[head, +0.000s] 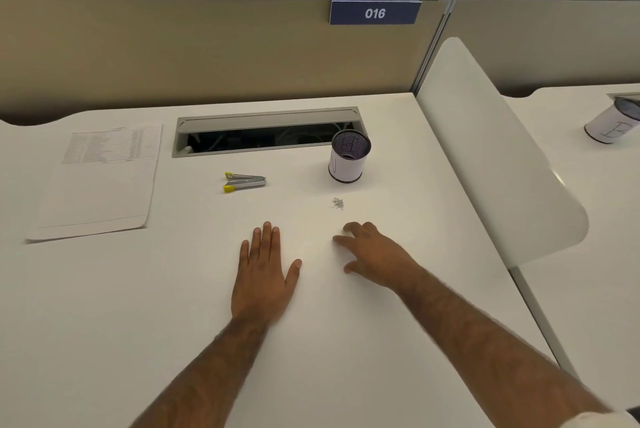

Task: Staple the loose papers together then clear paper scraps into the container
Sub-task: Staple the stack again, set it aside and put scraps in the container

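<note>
— Both hands lie nearest, low on the bench [104, 323]. The left hand [263, 275] is flat, palm down, its fingers [266, 237] straight and close together, holding nothing.

— And the other?

— At three o'clock of it, the right hand [375, 256]. Its fingers [353, 228] are loosely bent and spread, tips touching the bench, nothing gripped.

— Where is the work?

— The papers [100, 178] sit at ten o'clock, well apart from both hands. Whether they are stapled, I cannot tell. The stapler [244, 182] lies at twelve o'clock from the left hand, untouched. A small pile of scraps [337, 203] lies just past the right fingertips at twelve o'clock, and the mesh container [349, 156] stands upright beyond it.

— What could go wrong?

— I reckon the scraps are the risk. They are tiny, and a quick sweep could scatter them, some toward the open cable tray [266, 133] at eleven o'clock. A knock could also tip the container, which looks light. The sheets look slightly offset, so stapling them unsquared would bind them crooked.
</note>
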